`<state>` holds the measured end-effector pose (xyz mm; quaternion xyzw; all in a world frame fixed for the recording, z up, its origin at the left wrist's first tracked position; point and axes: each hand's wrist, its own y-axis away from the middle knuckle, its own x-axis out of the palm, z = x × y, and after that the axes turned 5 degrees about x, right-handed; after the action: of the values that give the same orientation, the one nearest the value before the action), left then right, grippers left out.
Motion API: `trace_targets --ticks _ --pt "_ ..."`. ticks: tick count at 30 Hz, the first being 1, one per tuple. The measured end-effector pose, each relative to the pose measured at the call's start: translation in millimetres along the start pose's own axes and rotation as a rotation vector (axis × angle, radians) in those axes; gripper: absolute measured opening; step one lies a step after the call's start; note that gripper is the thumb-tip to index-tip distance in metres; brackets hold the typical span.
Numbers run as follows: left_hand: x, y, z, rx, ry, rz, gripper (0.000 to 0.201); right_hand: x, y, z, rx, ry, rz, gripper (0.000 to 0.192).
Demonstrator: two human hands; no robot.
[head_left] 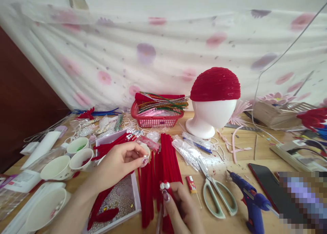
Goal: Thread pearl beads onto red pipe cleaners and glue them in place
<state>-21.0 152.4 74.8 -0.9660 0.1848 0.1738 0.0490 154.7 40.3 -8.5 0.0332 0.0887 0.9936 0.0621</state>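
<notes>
Right hand (180, 206) pinches a pearl-tipped red stem (165, 186) upright, low centre; left hand (120, 164) grips a small cup (146, 151), rim right.

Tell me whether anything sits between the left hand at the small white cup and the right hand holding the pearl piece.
Nothing visible blocks it. The left hand pinches the small white cup just above the right hand and its pearl piece. Only the flat red pipe cleaners lie beneath that gap.

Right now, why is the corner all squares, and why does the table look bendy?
Head view: the lower right corner is pixelated on purpose, hiding whatever lies there; the wide lens bows the table edge and curtain; daylight is soft, shadows faint; the right hand looks slightly blurred.
</notes>
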Motion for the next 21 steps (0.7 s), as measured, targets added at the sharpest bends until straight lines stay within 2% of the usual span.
trace_targets --ticks 2,4,7,10,15,21 --pt "10.0 17.6 -0.4 -0.071 0.396 -0.176 0.016 1.6 2.0 10.3 0.033 -0.086 -0.026 0.052" --pt "23.5 32.6 0.5 -0.127 0.685 -0.294 0.021 3.7 3.4 19.3 0.049 -0.168 -0.025 0.048" --pt "42.0 47.2 3.5 -0.148 0.934 -0.330 0.024 7.7 5.1 30.4 0.081 -0.249 0.007 0.041" --pt "50.7 53.3 6.4 -0.183 1.067 -0.303 0.021 11.9 7.4 38.9 0.109 -0.272 0.025 0.039" --pt "50.3 56.3 7.6 -0.281 1.224 -0.253 0.027 19.3 9.9 45.5 0.088 -0.178 0.102 0.041" --pt "50.3 60.0 10.3 -0.321 1.292 -0.248 0.034 28.9 8.3 46.7 0.093 -0.107 0.086 0.044"
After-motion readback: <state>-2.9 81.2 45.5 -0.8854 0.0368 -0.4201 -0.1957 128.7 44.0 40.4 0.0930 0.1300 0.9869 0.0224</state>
